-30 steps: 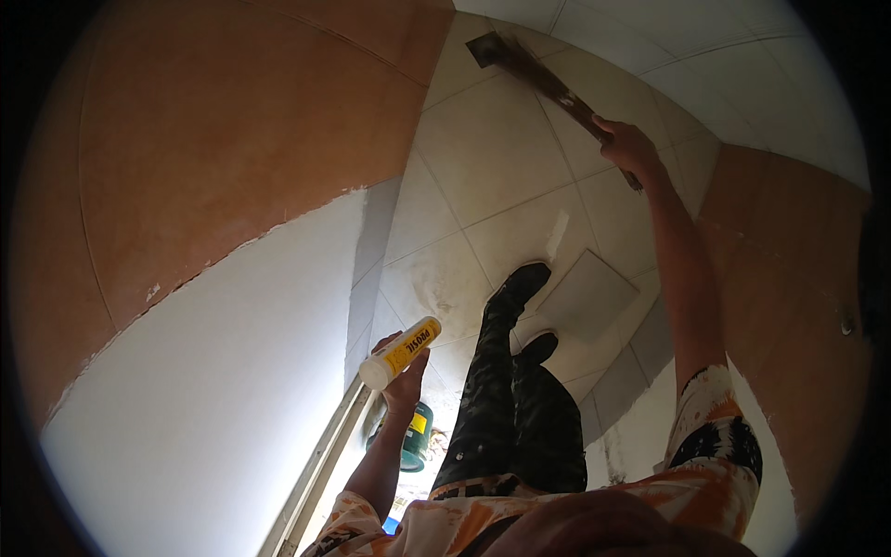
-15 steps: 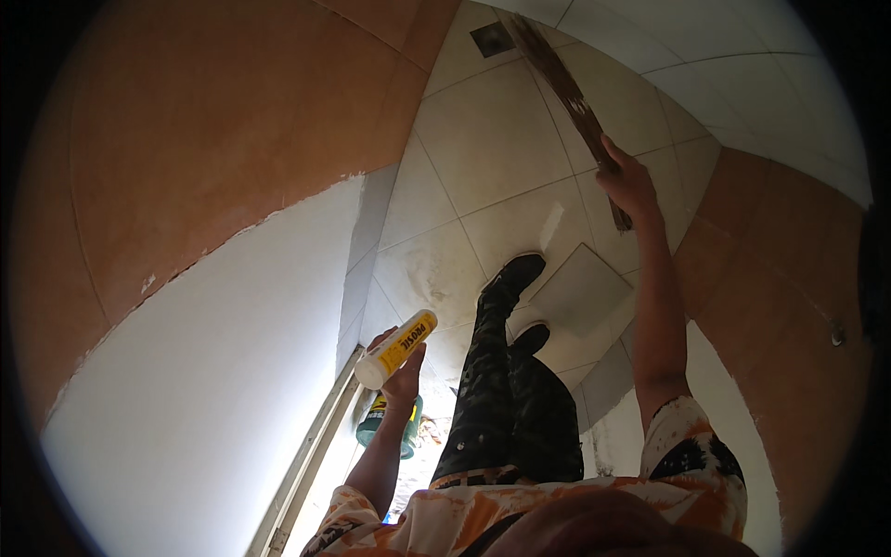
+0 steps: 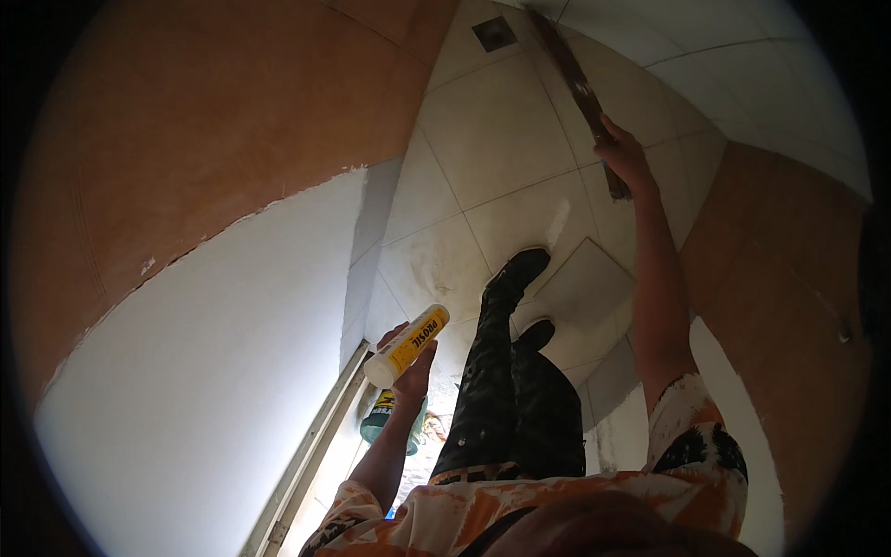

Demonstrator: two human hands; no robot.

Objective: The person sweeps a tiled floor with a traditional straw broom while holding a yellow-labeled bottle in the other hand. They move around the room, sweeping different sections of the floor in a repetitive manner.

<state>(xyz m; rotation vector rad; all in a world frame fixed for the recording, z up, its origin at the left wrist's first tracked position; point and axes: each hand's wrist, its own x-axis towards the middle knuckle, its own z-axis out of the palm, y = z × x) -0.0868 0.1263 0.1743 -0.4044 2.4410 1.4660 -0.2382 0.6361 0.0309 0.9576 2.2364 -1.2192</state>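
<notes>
In my left hand [image 3: 414, 376] is a white sealant cartridge [image 3: 406, 347] with a yellow label, tilted and held at the lower left of the middle. My fingers close round it from beneath. Out to the right and farther off, my right hand [image 3: 626, 160] grips a long dark brown wooden board [image 3: 575, 84] near its closer end. From that hand the board slants up and to the left, its far end close to the white tiled wall. Whether that end touches the wall, I cannot tell.
Pale floor tiles [image 3: 501, 139] run ahead, with a dark square drain [image 3: 494, 34] at the far end. A loose grey tile [image 3: 587, 283] lies by my shoes. An orange-and-white wall [image 3: 213, 306] stands left, beside a door frame [image 3: 311, 446] and a green bucket [image 3: 379, 420]. An orange wall [image 3: 770, 251] rises right.
My right hand and the board have shifted slightly up in the picture. The left hand and cartridge have moved a little right and up. Both grips stay the same.
</notes>
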